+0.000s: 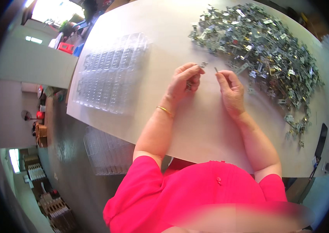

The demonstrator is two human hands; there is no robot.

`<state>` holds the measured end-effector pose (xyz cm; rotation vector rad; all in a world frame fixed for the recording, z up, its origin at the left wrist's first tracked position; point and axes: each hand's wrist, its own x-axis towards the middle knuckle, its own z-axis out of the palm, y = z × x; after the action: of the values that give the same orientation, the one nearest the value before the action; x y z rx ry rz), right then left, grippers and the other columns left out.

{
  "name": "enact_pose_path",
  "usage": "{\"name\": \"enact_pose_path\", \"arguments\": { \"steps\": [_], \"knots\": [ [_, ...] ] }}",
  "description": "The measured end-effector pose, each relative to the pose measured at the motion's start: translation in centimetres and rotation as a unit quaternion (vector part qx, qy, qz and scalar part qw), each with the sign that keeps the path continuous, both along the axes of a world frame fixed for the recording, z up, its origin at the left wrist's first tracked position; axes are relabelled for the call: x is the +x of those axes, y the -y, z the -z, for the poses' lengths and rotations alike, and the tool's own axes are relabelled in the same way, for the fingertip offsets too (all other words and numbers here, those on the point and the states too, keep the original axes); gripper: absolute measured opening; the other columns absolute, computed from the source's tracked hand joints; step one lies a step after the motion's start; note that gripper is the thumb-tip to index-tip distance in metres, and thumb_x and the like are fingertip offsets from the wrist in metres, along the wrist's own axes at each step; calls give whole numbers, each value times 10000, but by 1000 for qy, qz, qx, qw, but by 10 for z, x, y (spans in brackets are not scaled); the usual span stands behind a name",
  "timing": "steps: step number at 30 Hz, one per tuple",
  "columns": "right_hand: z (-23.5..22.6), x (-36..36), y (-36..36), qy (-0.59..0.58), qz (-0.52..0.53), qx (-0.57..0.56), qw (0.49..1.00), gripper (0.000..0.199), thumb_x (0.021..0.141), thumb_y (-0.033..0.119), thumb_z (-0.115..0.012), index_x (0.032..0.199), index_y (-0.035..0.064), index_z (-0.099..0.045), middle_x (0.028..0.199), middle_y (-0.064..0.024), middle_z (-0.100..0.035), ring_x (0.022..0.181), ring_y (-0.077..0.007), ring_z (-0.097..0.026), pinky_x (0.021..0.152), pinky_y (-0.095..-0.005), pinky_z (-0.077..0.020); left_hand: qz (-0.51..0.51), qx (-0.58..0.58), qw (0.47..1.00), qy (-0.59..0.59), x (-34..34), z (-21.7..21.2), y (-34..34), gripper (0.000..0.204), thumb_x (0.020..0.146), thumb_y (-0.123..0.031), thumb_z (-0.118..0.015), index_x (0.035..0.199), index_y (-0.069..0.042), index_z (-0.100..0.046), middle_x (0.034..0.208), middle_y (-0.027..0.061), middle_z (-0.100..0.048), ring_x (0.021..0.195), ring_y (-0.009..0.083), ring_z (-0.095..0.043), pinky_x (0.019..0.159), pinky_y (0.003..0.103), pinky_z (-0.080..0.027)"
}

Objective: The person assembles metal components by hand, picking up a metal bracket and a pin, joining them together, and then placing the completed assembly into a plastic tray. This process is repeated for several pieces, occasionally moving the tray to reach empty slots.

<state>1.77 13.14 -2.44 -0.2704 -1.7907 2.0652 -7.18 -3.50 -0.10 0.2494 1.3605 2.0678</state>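
Observation:
My left hand is closed around small metal pieces and pinches a little grey metal part between thumb and forefinger. A gold bangle sits on that wrist. My right hand pinches a thin metal pin at its fingertips, a short gap from the left hand's part. Both hands hover over the white table, just in front of a big heap of small metal parts.
A stack of clear plastic blister trays lies on the table's left side. More clear trays stand below the table edge on the left. A dark phone-like object rests at the right edge.

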Motion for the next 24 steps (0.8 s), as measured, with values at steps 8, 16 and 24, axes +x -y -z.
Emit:
{"name": "enact_pose_path", "arguments": {
  "steps": [8,16,24],
  "knots": [
    [2,1,-2,5,-8,34,999,82,960,126,-671,954,45,-668,829,53,-560,721,-29,-487,645,-204,-421,24,-10,1000,-2,-1,3,-4,231,995,-224,-557,953,-16,-649,671,-2,-502,464,91,-443,414,238,-332],
    [2,3,-4,5,-10,60,998,103,953,128,-675,933,27,-667,852,12,-570,739,-67,-512,671,-234,-443,38,-25,999,-25,3,2,-6,251,978,-241,-600,935,1,-645,635,-9,-523,470,82,-456,418,228,-332],
    [-10,5,-4,43,-30,64,997,85,971,114,-633,993,34,-650,859,2,-604,716,-77,-538,652,-239,-466,62,-128,982,-127,5,-4,-5,210,968,-213,-619,958,-13,-683,628,-37,-518,485,45,-417,437,206,-299]
  ]
}}
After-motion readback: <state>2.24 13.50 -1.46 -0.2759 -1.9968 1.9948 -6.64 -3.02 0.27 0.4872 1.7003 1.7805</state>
